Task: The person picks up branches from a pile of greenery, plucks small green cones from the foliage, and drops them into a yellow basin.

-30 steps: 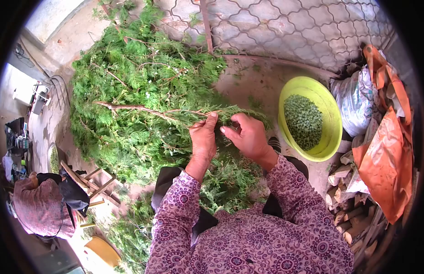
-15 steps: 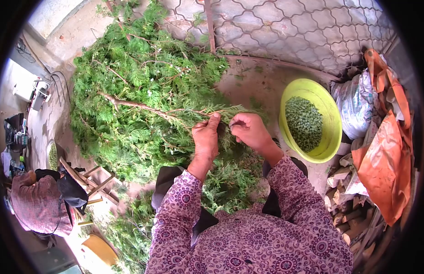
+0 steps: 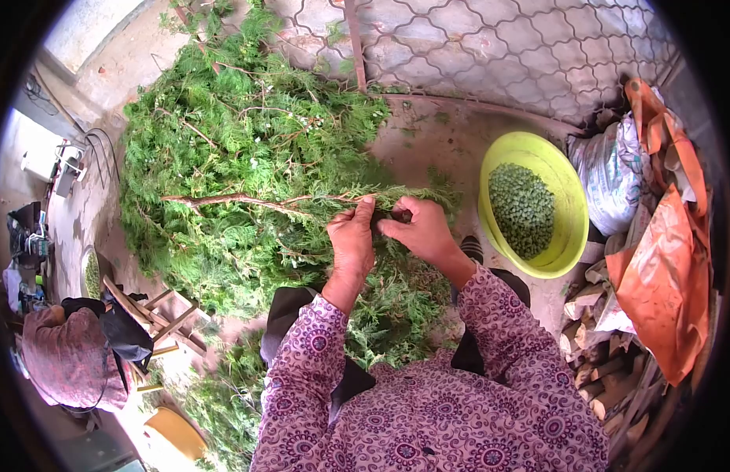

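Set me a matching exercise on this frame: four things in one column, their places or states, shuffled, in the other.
Things:
1. Left hand
2. Yellow-green tub
3. Orange sheet
4. Large leafy heap

Places or states:
A. At the far right, next to the split wood
B. Spread on the ground, with the bare part of the branch passing over it
C. Gripping the branch near its leafy end
D. Partly filled with small green pieces

Right pairs: 1-C, 2-D, 3-A, 4-B
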